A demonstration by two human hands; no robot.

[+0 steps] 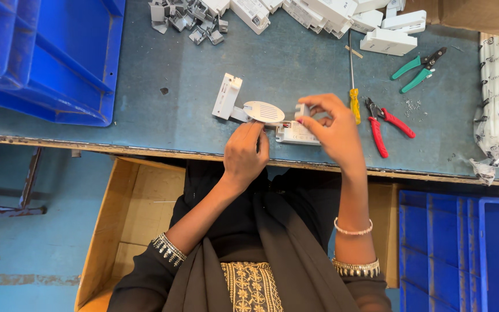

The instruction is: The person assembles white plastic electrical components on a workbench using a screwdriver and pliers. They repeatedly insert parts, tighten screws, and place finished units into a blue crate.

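A small white rectangular module is seen lying on the blue-grey bench top, close to its front edge, long axis running left-right across the view. The right hand is placed over the module's right end, fingertips pinched on a small white piece at the module's top edge; grip is closed on that piece. The left hand is set just left of the module, fingers curled, tips touching beneath an oval slotted white cover; whether the cover is gripped cannot be told. The module lies between both hands, the right one nearer and partly above it. A white bracket lies left of the cover. A yellow-handled screwdriver and red pliers lie just right of the right hand; green pliers further back.
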